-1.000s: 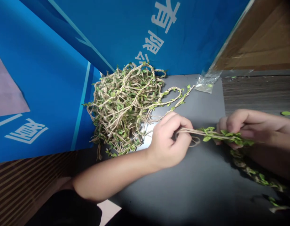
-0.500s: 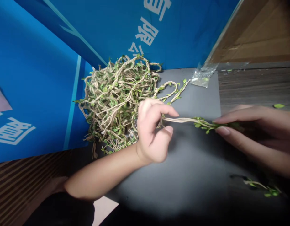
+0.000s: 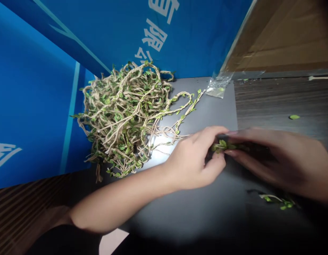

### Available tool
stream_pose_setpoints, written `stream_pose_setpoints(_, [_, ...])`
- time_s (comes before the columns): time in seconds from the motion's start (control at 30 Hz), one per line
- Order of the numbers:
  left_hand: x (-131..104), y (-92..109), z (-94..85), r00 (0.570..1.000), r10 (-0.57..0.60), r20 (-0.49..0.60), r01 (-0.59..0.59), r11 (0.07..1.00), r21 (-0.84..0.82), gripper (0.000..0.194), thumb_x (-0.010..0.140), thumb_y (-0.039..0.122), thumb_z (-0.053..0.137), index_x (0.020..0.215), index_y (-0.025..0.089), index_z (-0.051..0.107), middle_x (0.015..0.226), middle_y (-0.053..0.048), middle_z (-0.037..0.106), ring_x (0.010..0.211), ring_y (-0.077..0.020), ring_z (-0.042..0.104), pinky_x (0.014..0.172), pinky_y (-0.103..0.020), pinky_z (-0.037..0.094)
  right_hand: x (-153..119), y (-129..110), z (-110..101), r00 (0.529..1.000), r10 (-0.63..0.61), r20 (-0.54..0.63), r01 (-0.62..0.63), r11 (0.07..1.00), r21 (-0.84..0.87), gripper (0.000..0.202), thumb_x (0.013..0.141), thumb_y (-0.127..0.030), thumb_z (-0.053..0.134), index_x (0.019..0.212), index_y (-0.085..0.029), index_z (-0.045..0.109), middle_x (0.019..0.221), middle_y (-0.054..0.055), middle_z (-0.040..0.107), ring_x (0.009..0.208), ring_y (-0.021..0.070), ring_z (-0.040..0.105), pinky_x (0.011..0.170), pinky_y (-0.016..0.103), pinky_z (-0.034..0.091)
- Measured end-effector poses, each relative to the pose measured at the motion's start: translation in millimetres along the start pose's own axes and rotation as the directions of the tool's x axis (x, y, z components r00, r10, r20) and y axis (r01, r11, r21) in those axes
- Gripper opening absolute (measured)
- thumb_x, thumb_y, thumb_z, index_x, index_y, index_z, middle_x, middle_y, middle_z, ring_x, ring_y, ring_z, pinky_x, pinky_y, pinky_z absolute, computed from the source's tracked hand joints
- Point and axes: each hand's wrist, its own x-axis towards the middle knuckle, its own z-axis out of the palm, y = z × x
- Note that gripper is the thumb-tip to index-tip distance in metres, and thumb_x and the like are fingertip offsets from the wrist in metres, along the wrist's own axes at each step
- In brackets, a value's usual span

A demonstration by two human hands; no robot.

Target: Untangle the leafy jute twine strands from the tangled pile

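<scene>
My left hand is closed around a leafy twine garland, with its thumb and fingers bent about the small green leaves. Right beside it, my right hand pinches the same garland between thumb and forefinger. The two hands nearly meet, and much of the held part is hidden by them. Thin beige cords trail from behind my left hand toward a large tangled heap of leafy twine on the left. One braided loop spreads out from the heap's right side.
A grey mat lies over a dark wood-grain surface. Blue printed panels stand behind and left; a cardboard box stands back right. A clear plastic bag, a loose leaf and a leafy cord scrap lie around.
My left hand has moved right along the cords to meet my right hand and has closed on the leafy part. The view has shifted slightly, moving the heap left in the picture.
</scene>
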Motion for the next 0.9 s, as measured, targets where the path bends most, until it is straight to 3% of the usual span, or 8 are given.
stream_pose_setpoints(0.13, [1.4,-6.7,-11.7,0.995,0.092,-0.028,-0.09,0.994,0.063,0.014,0.091,0.018,0.059,0.104,0.016,0.061,0.087,-0.003,0.067,0.078,-0.0138,0.063,0.072,-0.027,0.055,1.0,2.0,-0.9,0.982,-0.186,0.04,0.188,0.981,-0.041,0.031,0.092,-0.028,0.065,0.123,-0.027,0.061,0.096,0.003,0.076,0.072,0.0169,0.071,0.061,0.028,0.051])
stream_pose_setpoints(0.37, [3.2,-8.7,-15.8,0.996,0.072,-0.051,-0.068,0.995,0.078,0.007,0.097,0.018,0.058,0.1,0.015,0.063,0.088,-0.003,0.068,0.078,-0.0111,0.061,0.071,-0.024,0.051,5.9,8.2,-0.8,0.975,-0.185,0.12,0.173,0.979,0.107,0.021,0.09,-0.022,0.066,0.111,-0.027,0.068,0.091,0.004,0.073,0.074,0.0184,0.068,0.065,0.031,0.049])
stream_pose_setpoints(0.57, [2.8,-11.0,-14.2,0.978,-0.065,-0.196,0.066,0.998,0.0,0.006,0.096,0.019,0.06,0.091,0.017,0.059,0.083,-0.001,0.065,0.074,-0.01,0.059,0.07,-0.025,0.049,7.0,4.9,-1.7,0.982,-0.166,0.092,0.163,0.986,0.042,0.011,0.094,-0.025,0.062,0.103,-0.027,0.069,0.081,0.003,0.072,0.064,0.0168,0.065,0.059,0.031,0.045])
stream_pose_setpoints(0.63, [0.9,-11.2,-14.3,0.969,-0.135,-0.206,0.128,0.991,-0.047,0.003,0.097,0.02,0.057,0.099,0.018,0.059,0.087,-0.002,0.065,0.068,-0.0094,0.055,0.067,-0.026,0.049,7.5,3.5,-2.6,0.984,-0.16,0.08,0.156,0.987,0.044,0.01,0.095,-0.024,0.061,0.1,-0.027,0.068,0.074,0.002,0.069,0.058,0.0153,0.061,0.056,0.031,0.043])
stream_pose_setpoints(0.7, [-1.3,-9.8,-14.5,0.957,-0.174,-0.234,0.159,0.984,-0.081,0.017,0.097,0.019,0.055,0.114,0.019,0.058,0.101,-0.005,0.065,0.063,-0.0082,0.05,0.062,-0.027,0.048,7.4,3.5,-3.5,0.986,-0.144,0.09,0.14,0.989,0.047,0.008,0.095,-0.024,0.06,0.098,-0.026,0.067,0.072,0.001,0.068,0.055,0.0143,0.06,0.054,0.03,0.041])
stream_pose_setpoints(0.8, [-4.0,-4.8,-13.3,0.948,-0.057,-0.312,0.038,0.997,-0.067,0.03,0.092,0.015,0.057,0.122,0.02,0.057,0.119,-0.009,0.059,0.063,-0.0065,0.049,0.055,-0.024,0.048,5.8,6.2,-3.1,0.987,-0.12,0.11,0.112,0.991,0.075,0.005,0.093,-0.025,0.063,0.095,-0.026,0.067,0.074,0.001,0.069,0.057,0.0142,0.061,0.054,0.03,0.041])
stream_pose_setpoints(0.9, [-4.8,-0.6,-8.8,0.973,0.066,-0.221,-0.081,0.995,-0.059,0.035,0.088,0.013,0.062,0.122,0.02,0.057,0.123,-0.009,0.058,0.061,-0.0037,0.048,0.052,-0.02,0.05,3.3,8.8,0.3,0.986,-0.105,0.13,0.087,0.987,0.138,0.005,0.092,-0.025,0.064,0.094,-0.027,0.067,0.072,-0.001,0.068,0.058,0.0152,0.06,0.056,0.03,0.043])
